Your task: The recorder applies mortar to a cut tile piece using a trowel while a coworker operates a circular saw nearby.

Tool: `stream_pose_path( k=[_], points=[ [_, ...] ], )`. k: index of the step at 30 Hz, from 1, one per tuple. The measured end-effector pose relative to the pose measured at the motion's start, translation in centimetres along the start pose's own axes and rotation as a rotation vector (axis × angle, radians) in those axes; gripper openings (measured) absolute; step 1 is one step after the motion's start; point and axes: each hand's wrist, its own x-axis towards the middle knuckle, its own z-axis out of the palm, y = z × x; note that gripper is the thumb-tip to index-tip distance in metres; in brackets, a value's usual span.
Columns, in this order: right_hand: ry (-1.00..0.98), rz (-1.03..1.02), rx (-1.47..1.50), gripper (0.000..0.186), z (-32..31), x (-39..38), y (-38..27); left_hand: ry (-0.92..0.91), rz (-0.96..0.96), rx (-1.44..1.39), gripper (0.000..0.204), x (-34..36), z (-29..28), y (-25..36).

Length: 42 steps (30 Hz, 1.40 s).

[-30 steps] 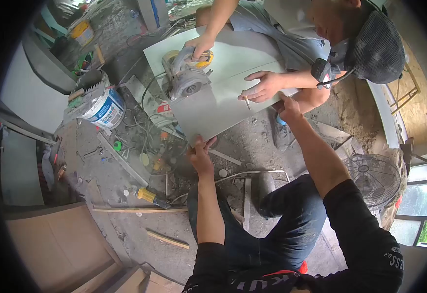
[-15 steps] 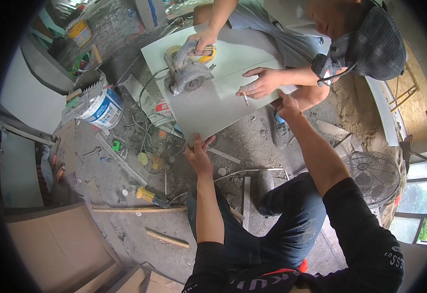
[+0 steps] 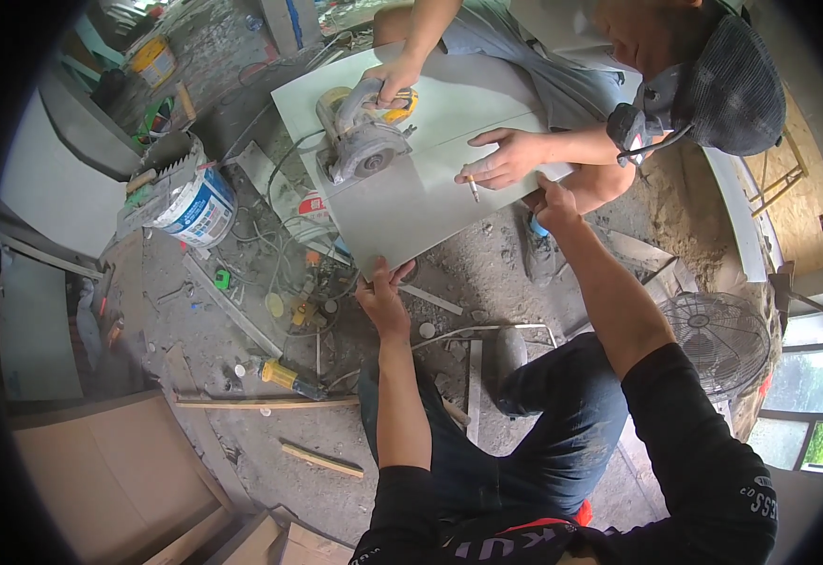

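A large pale grey tile [image 3: 383,212] is held level above the floor. My left hand [image 3: 381,292] grips its near left corner, and my right hand [image 3: 555,202] is closed on its right end. A co-worker [image 3: 685,75] squats opposite, one hand [image 3: 395,80] holding a circular saw [image 3: 360,141] with a yellow housing at the tile's left part. Their other hand [image 3: 506,155] is over the tile with a cigarette [image 3: 474,190] between the fingers. A thin line runs across the tile surface.
A white bucket [image 3: 195,212] with notched trowels stands at left. Cords, wood strips [image 3: 322,457] and a yellow power tool [image 3: 284,379] lie on the dusty floor [image 3: 195,330]. A metal fan [image 3: 713,344] is at right, a cardboard box [image 3: 115,461] lower left, a yellow bucket [image 3: 155,64] behind.
The tile's left part and my left hand have risen slightly in view. The saw has shifted a little to the right, and the co-worker's right-side hand has moved slightly left.
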Motion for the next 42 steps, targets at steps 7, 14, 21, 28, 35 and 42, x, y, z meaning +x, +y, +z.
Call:
stream_pose_path(
  k=[7, 14, 21, 28, 35, 42],
  points=[
    [0.071, 0.025, -0.017, 0.028, 0.6, -0.1, 0.0, 0.001, -0.008, 0.007, 0.034, 0.1, -0.5, -0.2],
    [0.075, 0.049, -0.029, 0.023, 1.5, -1.2, 0.2, 0.031, -0.014, 0.022, 0.034, 0.1, -0.7, 0.1],
    [0.036, 0.041, -0.002, 0.023, 0.7, -0.5, -0.1, 0.015, -0.011, -0.004, 0.034, 0.0, -0.3, -0.1],
    [0.036, 0.031, -0.002, 0.024, 1.0, -0.6, 0.2, 0.016, -0.014, -0.026, 0.034, 0.1, -0.6, 0.0],
    [-0.023, 0.015, 0.014, 0.026, 0.1, 0.4, 0.3, 0.02, -0.014, -0.026, 0.034, 0.1, -0.4, -0.1],
    [-0.001, 0.004, -0.007, 0.027, 0.0, 0.5, 0.3, 0.02, -0.014, -0.004, 0.035, 0.0, -0.3, 0.1]
  ],
)
